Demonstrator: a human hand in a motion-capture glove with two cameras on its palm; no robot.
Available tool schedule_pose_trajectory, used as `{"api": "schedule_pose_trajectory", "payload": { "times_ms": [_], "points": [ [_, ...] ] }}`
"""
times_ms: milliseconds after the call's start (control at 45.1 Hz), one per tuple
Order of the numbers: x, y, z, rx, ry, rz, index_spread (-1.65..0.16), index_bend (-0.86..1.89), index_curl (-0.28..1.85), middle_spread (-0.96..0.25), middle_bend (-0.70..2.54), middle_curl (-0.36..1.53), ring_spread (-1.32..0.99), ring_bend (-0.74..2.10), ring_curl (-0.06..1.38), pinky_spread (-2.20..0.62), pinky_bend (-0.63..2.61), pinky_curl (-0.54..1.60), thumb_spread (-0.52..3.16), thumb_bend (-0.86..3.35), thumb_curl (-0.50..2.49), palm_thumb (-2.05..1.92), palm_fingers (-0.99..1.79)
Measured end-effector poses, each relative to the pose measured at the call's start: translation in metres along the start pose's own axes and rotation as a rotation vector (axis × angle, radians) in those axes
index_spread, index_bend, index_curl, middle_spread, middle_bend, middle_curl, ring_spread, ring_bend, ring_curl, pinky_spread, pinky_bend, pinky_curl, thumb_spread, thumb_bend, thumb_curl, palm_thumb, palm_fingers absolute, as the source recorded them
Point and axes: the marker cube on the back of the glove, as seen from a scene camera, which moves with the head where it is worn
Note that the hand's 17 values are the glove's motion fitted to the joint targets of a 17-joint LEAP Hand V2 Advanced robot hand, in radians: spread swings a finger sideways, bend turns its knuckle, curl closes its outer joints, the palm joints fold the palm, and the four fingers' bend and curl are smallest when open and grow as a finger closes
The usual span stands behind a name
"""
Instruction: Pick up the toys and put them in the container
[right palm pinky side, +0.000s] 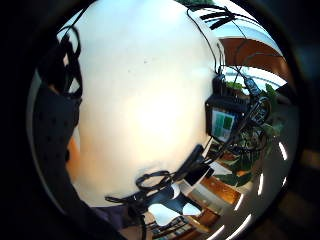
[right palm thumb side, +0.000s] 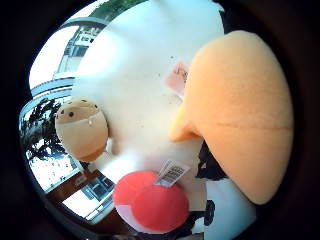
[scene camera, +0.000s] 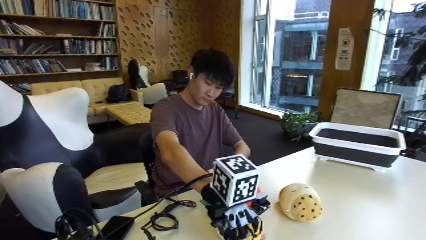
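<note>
Orange plush toy fills the palm; the right hand sits low over it.
Grasp can't be judged; grab blindly and it slips, well short of the far container.

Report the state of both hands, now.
Right gloved hand: cannot be told; a large orange plush toy lies close to its palm.
Left bare hand: out of sight, cannot be told.

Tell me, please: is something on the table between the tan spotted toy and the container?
Nothing visible. In the outside view, only bare table lies between the tan spotted toy and the container at the far edge.
</note>
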Motion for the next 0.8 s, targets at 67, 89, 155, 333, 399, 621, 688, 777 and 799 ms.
{"api": "schedule_pose_trajectory", "payload": {
  "times_ms": [67, 89, 155, 333, 399, 621, 688, 777, 799],
  "points": [
    [-0.005, 0.0, -0.012, 0.06, -0.016, -0.017, -0.31, 0.2, 0.15, -0.1, 0.42, 0.18, -0.26, 1.08, 0.34, -0.29, 1.23, 0.36, 1.11, 0.21, 0.43, 0.58, 0.79],
    [-0.007, 0.001, -0.017, 0.067, -0.023, -0.022, -0.32, 0.28, 0.17, -0.12, 0.5, 0.21, -0.27, 1.12, 0.36, -0.31, 1.18, 0.35, 1.06, 0.23, 0.45, 0.62, 0.96],
    [-0.014, 0.007, -0.037, 0.071, -0.046, -0.035, -0.34, 0.33, 0.19, -0.18, 0.6, 0.24, -0.32, 1.12, 0.37, -0.33, 1.1, 0.35, 0.94, 0.23, 0.49, 0.66, 1.02],
    [-0.044, 0.036, -0.139, 0.159, -0.06, -0.072, -0.39, 0.48, 0.29, -0.29, 0.8, 0.35, -0.37, 1.18, 0.46, -0.37, 1.05, 0.38, 0.68, 0.22, 0.59, 0.73, 1.07],
    [-0.07, 0.055, -0.187, 0.22, -0.065, -0.116, -0.41, 0.51, 0.31, -0.32, 0.84, 0.37, -0.38, 1.18, 0.47, -0.37, 1.05, 0.39, 0.61, 0.22, 0.62, 0.74, 1.05],
    [-0.218, 0.125, -0.309, 0.389, -0.052, -0.339, -0.45, 0.57, 0.39, -0.39, 0.92, 0.45, -0.41, 1.22, 0.51, -0.39, 1.08, 0.42, 0.42, 0.19, 0.71, 0.75, 1.0],
    [-0.284, 0.145, -0.329, 0.404, -0.07, -0.456, -0.46, 0.59, 0.41, -0.4, 0.93, 0.48, -0.41, 1.23, 0.52, -0.39, 1.09, 0.43, 0.38, 0.18, 0.73, 0.75, 0.98],
    [-0.358, 0.164, -0.339, 0.418, -0.056, -0.614, -0.46, 0.61, 0.45, -0.42, 0.95, 0.51, -0.42, 1.24, 0.54, -0.39, 1.11, 0.45, 0.34, 0.17, 0.76, 0.76, 0.96],
    [-0.377, 0.168, -0.34, 0.421, -0.046, -0.636, -0.47, 0.61, 0.46, -0.42, 0.95, 0.52, -0.42, 1.25, 0.54, -0.39, 1.11, 0.45, 0.33, 0.17, 0.77, 0.76, 0.95]
  ]
}}
